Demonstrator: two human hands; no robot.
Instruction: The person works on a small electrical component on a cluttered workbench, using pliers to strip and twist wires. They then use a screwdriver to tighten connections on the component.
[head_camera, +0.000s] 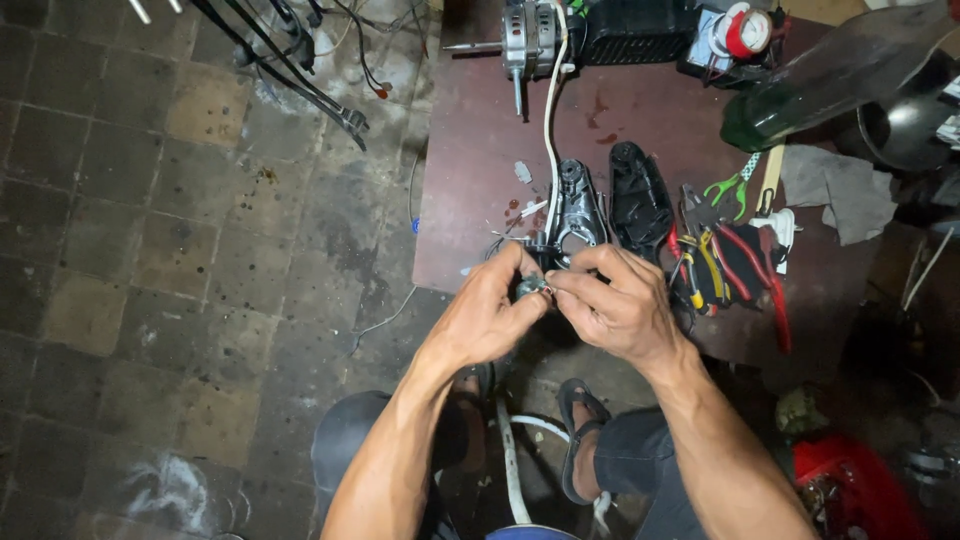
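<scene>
My left hand and my right hand meet over the near edge of a low dark red table. Both pinch a small grey metal part with thin wires on it. Just behind the part lies an opened black plastic housing, and its other half rests beside it. A white cable runs from the housing toward the back of the table.
Red and yellow handled pliers and a green handled tool lie to the right. A grey motor, a black box, a clear green bottle and a grey cloth stand at the back. Tiled floor at the left.
</scene>
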